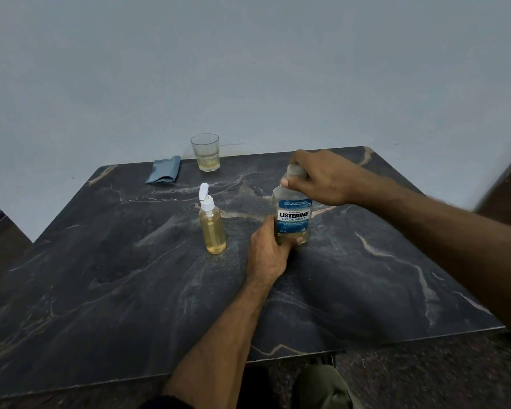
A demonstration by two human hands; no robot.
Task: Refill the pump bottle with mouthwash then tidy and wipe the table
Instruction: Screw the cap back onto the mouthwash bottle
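Mouthwash bottle [293,215] upright on the table [101,290], right of the pump bottle [212,228]; left hand [267,252] clamps its base; right hand [322,177] curls round the cap (smooth, nearly empty plastic, probably light and slippery; grip low).

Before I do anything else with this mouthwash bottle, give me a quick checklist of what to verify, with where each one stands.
1. Mouthwash bottle upright on the table: ok.
2. Left hand steadies its base: ok.
3. Right hand grips the cap: ok; whether the cap is tight, cannot tell.
4. Pump bottle upright, apart from the mouthwash bottle: ok; its white flip lid stands open: not ok.
5. Glass holds some yellowish liquid: not ok for tidying.
6. Blue cloth lies ready by the far edge: ok.
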